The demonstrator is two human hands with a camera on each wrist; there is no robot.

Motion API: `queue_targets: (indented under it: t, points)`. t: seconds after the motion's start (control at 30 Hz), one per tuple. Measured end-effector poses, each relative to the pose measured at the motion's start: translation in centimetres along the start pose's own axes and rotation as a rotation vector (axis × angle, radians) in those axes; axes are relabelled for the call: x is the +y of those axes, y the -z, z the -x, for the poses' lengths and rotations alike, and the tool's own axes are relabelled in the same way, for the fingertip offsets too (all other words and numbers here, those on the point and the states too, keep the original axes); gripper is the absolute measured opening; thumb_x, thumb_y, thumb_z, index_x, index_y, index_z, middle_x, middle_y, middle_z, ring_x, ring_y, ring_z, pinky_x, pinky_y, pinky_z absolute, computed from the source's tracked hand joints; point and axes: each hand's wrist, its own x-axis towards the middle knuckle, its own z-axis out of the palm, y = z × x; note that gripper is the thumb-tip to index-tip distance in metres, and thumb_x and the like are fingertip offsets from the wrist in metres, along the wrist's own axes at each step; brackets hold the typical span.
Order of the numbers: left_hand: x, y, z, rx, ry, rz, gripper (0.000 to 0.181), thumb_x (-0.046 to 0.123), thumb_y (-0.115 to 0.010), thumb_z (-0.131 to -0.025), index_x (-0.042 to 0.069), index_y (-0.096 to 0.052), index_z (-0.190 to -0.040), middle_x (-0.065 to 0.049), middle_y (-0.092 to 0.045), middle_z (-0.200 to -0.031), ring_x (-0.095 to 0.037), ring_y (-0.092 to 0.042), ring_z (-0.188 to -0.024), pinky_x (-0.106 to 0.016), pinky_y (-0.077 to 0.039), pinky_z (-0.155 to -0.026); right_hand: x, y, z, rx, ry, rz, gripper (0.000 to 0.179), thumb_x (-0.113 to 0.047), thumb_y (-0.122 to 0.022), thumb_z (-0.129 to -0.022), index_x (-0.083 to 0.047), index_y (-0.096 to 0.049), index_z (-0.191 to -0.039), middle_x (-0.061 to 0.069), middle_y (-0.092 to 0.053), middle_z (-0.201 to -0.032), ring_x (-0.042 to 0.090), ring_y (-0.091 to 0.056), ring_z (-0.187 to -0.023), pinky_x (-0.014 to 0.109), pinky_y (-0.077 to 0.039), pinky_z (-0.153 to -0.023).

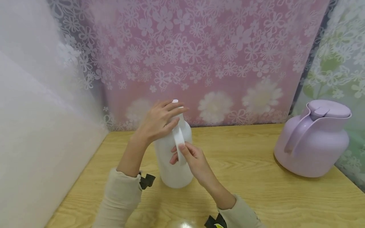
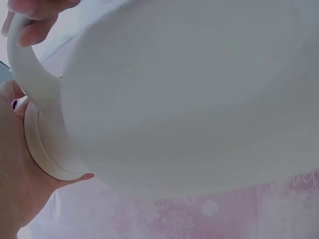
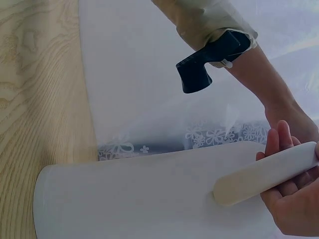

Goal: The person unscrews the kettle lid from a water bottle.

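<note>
Two hands meet on one white jug (image 1: pixel 172 174), which appears to stand upright on the desk (image 1: pixel 242 196), left of its middle, with the back edge beyond it and the left edge nearer than the right. Its long axis runs up and down, and the handle (image 1: pixel 179 136) faces the person. The right hand (image 1: pixel 196 160) is curled round that handle, thumb outside, so the body lies just beyond this grip, toward the back edge. The left hand (image 1: pixel 158 118) lies higher, its fingers fairly straight across the jug's top, with the palm beside the collar (image 2: pixel 37 144); whether those fingertips press is hidden. My judgement is that this offset matters most: the right hand is nearer the side, the left nearer the axis at the top. Well apart, a lilac jug (image 1: pixel 316 148) stands by the desk's back right corner.
</note>
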Motion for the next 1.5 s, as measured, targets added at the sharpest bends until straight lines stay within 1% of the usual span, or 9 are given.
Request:
queue_targets:
  t: [0.2,0.4,0.67,0.8,0.97,1.1,1.23,1.37,1.5]
  points:
    - [0.6,0.2,-0.2,0.004,0.053,-0.034,0.04,0.025,-0.034,-0.094,0.021,-0.059,-0.124,0.0,-0.051,-0.131,-0.026,-0.038,-0.124,-0.043,-0.026,-0.102,1.9,0.2,-0.4,0.007,-0.006,-0.019,0.03,-0.016,-0.036,-0.101,0.002,-0.059,-0.099,0.016,-0.065,-0.077,0.026,-0.062,-0.076,0.042,-0.043,-0.083]
    - [2.5,0.2,-0.7,-0.046,0.251,-0.153,0.037,0.027,-0.036,-0.095,0.025,-0.058,-0.124,0.002,-0.05,-0.131,-0.027,-0.037,-0.124,-0.049,-0.03,-0.097,2.2,0.2,-0.4,0.003,0.013,-0.008,0.033,-0.022,-0.037,-0.101,0.001,-0.06,-0.098,0.013,-0.065,-0.076,0.028,-0.062,-0.075,0.041,-0.044,-0.083]
    - [5.5,-0.4,-2.9,-0.154,0.559,-0.305,0.036,0.03,-0.034,-0.097,0.026,-0.054,-0.127,-0.002,-0.047,-0.13,-0.038,-0.037,-0.119,-0.061,-0.028,-0.089,2.2,0.3,-0.5,0.018,-0.007,-0.021,0.034,-0.024,-0.037,-0.101,0.001,-0.061,-0.097,0.019,-0.063,-0.077,0.035,-0.059,-0.076,0.049,-0.042,-0.082]
    - [6.5,-0.9,-4.0,-0.19,0.666,-0.398,0.035,0.031,-0.036,-0.097,0.021,-0.054,-0.126,-0.009,-0.047,-0.128,-0.045,-0.035,-0.117,-0.065,-0.028,-0.087,2.2,0.3,-0.5,0.044,-0.005,-0.025,0.033,-0.024,-0.041,-0.1,0.001,-0.061,-0.093,0.02,-0.061,-0.076,0.035,-0.057,-0.076,0.049,-0.044,-0.076]
    - [7.1,-1.5,-4.6,-0.183,0.745,-0.471,0.037,0.032,-0.04,-0.096,0.017,-0.053,-0.126,-0.013,-0.046,-0.129,-0.049,-0.032,-0.117,-0.067,-0.028,-0.087,2.1,0.3,-0.4,0.074,-0.005,-0.007,0.031,-0.024,-0.044,-0.098,0.001,-0.062,-0.099,0.009,-0.059,-0.077,0.032,-0.051,-0.079,0.041,-0.043,-0.071]
    - [7.0,-1.5,-4.4,-0.154,0.732,-0.447,0.037,0.03,-0.041,-0.095,0.016,-0.053,-0.127,-0.012,-0.046,-0.129,-0.048,-0.033,-0.119,-0.066,-0.028,-0.087,2.1,0.4,-0.4,0.091,-0.02,0.017,0.029,-0.023,-0.045,-0.098,0.001,-0.062,-0.099,0.006,-0.059,-0.078,0.032,-0.05,-0.08,0.04,-0.042,-0.069]
    - [6.6,-1.0,-3.3,-0.117,0.641,-0.359,0.037,0.031,-0.04,-0.097,0.016,-0.052,-0.129,-0.01,-0.048,-0.128,-0.043,-0.033,-0.123,-0.065,-0.027,-0.089,2.2,0.4,-0.4,0.073,-0.023,0.03,0.031,-0.024,-0.043,-0.099,0.0,-0.063,-0.096,0.013,-0.061,-0.077,0.03,-0.055,-0.078,0.04,-0.043,-0.075]
    - [5.3,0.0,-1.7,-0.121,0.477,-0.233,0.039,0.035,-0.039,-0.098,0.02,-0.049,-0.133,-0.006,-0.043,-0.135,-0.037,-0.029,-0.127,-0.06,-0.02,-0.098,2.3,0.3,-0.4,0.003,0.005,-0.02,0.034,-0.022,-0.037,-0.101,0.002,-0.061,-0.098,0.019,-0.063,-0.078,0.033,-0.06,-0.078,0.042,-0.042,-0.085]
    - [2.6,0.5,-0.7,-0.067,0.227,-0.126,0.039,0.037,-0.048,-0.095,0.022,-0.052,-0.131,-0.005,-0.041,-0.138,-0.032,-0.029,-0.128,-0.054,-0.016,-0.103,2.3,0.4,-0.4,-0.011,0.023,-0.032,0.033,-0.022,-0.036,-0.101,0.002,-0.059,-0.099,0.017,-0.064,-0.077,0.03,-0.062,-0.075,0.042,-0.044,-0.083]
